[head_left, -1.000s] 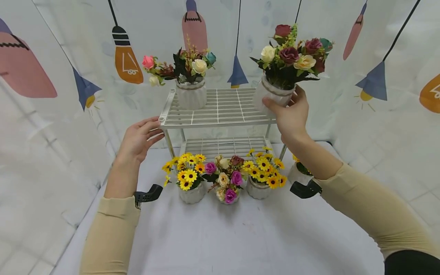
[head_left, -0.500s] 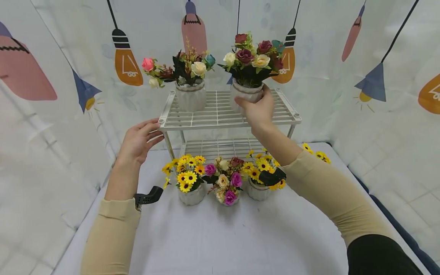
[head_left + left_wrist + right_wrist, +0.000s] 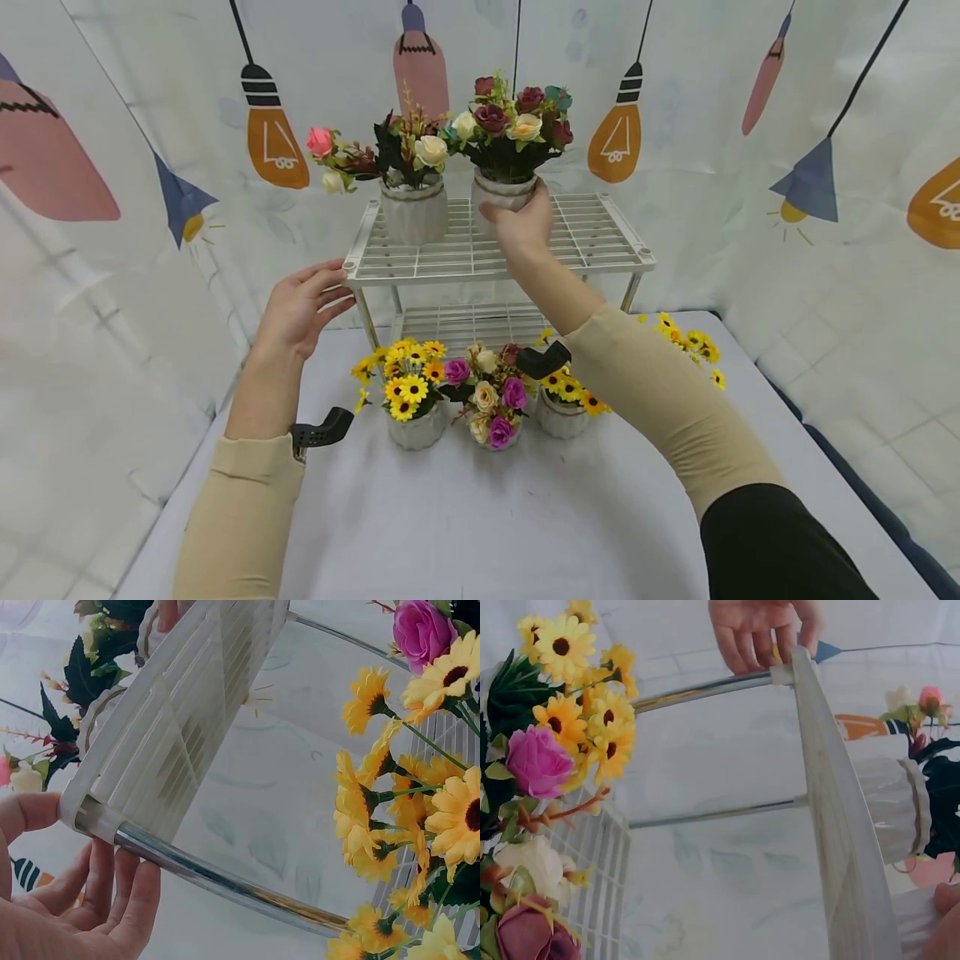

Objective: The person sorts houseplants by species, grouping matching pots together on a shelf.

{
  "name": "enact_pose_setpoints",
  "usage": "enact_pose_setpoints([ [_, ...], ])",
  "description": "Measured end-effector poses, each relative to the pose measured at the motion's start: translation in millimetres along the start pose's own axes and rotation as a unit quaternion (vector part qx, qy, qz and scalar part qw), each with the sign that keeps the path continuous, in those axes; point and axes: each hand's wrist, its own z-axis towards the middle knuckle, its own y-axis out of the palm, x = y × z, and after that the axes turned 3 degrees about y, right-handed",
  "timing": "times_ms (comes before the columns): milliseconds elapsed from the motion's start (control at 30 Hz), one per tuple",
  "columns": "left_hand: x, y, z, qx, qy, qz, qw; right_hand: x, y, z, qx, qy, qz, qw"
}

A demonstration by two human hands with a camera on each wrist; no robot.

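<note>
My right hand (image 3: 522,225) grips a white flower pot (image 3: 501,193) of dark red and cream roses (image 3: 517,125). That pot stands at or just above the middle of the white wire rack's top shelf (image 3: 577,237); contact is hard to tell. Immediately left of it, a similar pot (image 3: 415,218) bears pink, cream and teal flowers. At the rack's front left corner, my left hand (image 3: 302,308) holds on, the thumb at the shelf edge and the fingertips (image 3: 146,877) against the metal leg (image 3: 225,881).
On the white table (image 3: 450,517), a sunflower pot (image 3: 417,429), a purple and cream rose pot (image 3: 495,408) and another sunflower pot (image 3: 561,418) stand before the rack. More sunflowers (image 3: 693,342) show behind my right sleeve. The rack's lower shelf (image 3: 465,321) lies behind the pots.
My right hand has carried the rose pot leftward and slightly down, from the shelf's right side to beside the other pot. The left hand has stayed at the rack's corner.
</note>
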Motion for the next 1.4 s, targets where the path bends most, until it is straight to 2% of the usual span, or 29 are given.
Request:
enact_pose_setpoints([
  [200,-2.6,1.9,0.6,0.000,-0.002,0.001,1.0000,7.1,6.9,4.1,0.002,-0.001,0.004,1.000],
  [467,-1.8,3.3,1.8,-0.003,0.006,0.008,0.9999,7.8,11.1,14.4,0.027,0.004,-0.014,1.000],
  [800,-1.4,-0.4,0.3,0.007,0.002,0.000,1.0000,7.6,7.7,12.2,-0.015,-0.008,-0.092,0.996],
  [967,-3.6,0.1,0.1,0.006,-0.002,-0.001,1.0000,6.0,-2.1,7.7,-0.041,-0.001,-0.108,0.993],
  [1133,-3.7,0.7,-0.5,0.007,0.001,-0.003,1.0000,1.5,-16.4,3.4,-0.066,0.002,-0.093,0.993],
  [1400,-2.7,0.2,0.8,0.004,0.005,-0.005,1.0000,-2.7,-57.0,-18.9,-0.098,-0.028,-0.098,0.990],
])
